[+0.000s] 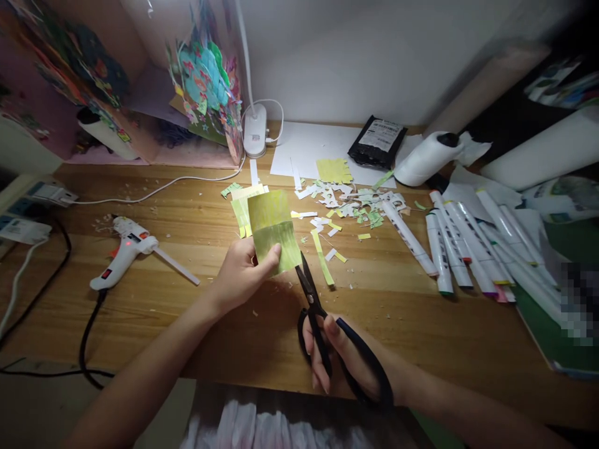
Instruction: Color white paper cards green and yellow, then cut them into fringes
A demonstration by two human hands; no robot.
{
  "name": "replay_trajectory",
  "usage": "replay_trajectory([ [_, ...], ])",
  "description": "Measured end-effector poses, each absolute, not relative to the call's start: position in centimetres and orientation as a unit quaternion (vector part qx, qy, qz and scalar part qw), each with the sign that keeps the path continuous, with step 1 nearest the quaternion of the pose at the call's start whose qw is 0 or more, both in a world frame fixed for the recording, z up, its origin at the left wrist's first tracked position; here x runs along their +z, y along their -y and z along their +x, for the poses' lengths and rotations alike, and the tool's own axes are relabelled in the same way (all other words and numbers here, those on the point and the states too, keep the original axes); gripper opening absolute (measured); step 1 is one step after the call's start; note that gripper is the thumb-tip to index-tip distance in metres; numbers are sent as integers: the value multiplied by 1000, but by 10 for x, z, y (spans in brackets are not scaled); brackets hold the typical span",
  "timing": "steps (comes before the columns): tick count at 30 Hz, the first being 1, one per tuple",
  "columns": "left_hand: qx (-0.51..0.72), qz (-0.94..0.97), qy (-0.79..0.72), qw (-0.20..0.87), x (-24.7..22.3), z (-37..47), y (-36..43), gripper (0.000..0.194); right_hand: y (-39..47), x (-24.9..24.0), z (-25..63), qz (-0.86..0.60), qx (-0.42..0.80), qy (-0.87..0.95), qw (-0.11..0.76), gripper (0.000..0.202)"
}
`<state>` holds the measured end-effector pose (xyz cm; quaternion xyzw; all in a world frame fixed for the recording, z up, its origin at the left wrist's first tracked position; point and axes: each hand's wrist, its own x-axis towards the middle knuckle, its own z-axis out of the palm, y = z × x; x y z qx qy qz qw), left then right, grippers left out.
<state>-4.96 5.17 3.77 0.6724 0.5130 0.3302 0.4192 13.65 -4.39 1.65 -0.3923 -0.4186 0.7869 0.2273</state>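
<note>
My left hand (pixel 243 274) pinches a two-toned piece of paper (pixel 275 232), yellow-green above and darker green below, with the thumb lying on its front. My right hand (pixel 327 349) grips black-handled scissors (pixel 311 298) by the finger loops. Their blades stand slightly apart at the paper's lower right corner; whether they touch it I cannot tell. Behind the held paper lies another green and cream piece (pixel 241 209), partly hidden. Paper scraps (pixel 355 202) in green, white and yellow are strewn beyond the scissors, with a long green strip (pixel 322 259) nearest the blades.
A white glue gun (pixel 126 246) with a glue stick lies at left, its cord running off the front edge. Several white markers (pixel 468 243) lie at right. A black packet (pixel 377 142), a white roll (pixel 425 159) and a power strip (pixel 255 131) stand along the back.
</note>
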Motion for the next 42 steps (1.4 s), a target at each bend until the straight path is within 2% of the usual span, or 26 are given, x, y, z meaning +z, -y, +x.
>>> replay_trajectory([
  [28, 322, 638, -492, 497, 29, -42, -51, 34, 40, 13, 140, -403, 765, 443, 239, 61],
  [36, 317, 627, -493, 513, 19, -42, -61, 34, 28, 4, 142, -391, 793, 418, 209, 72],
  [42, 331, 636, -483, 503, 20, -40, -63, 33, 17, 14, 142, -394, 799, 419, 173, 79],
])
